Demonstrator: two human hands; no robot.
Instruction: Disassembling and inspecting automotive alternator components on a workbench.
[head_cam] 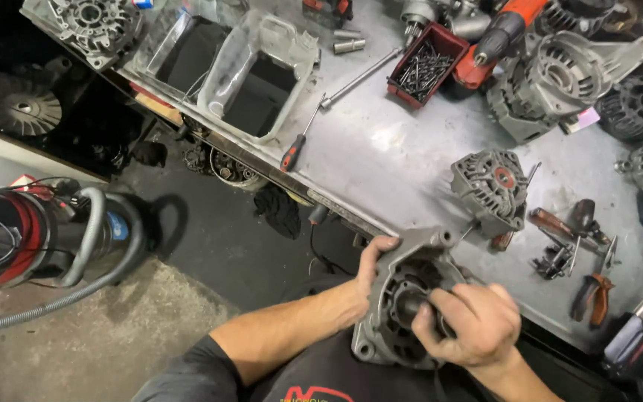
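Both my hands were clamped on one alternator housing (403, 298), held against my lap at the near edge of the bench (403, 160). Left hand (370, 272) gripped the housing's left rim, thumb over the top edge. Right hand (478, 324) was closed around the dark shaft end at the centre of the housing, fingers wrapped tight. I judged the step to be working the centre part in or out of the housing by hand; the next move would call for a steady left-hand hold while the right turned or pulled straight along the shaft.

On the bench just beyond sat a second alternator (491, 190). Pliers (593, 298) lay to the right. A red-handled screwdriver (295, 149) lay farther left, a red tray of screws (423, 67) at the far side.
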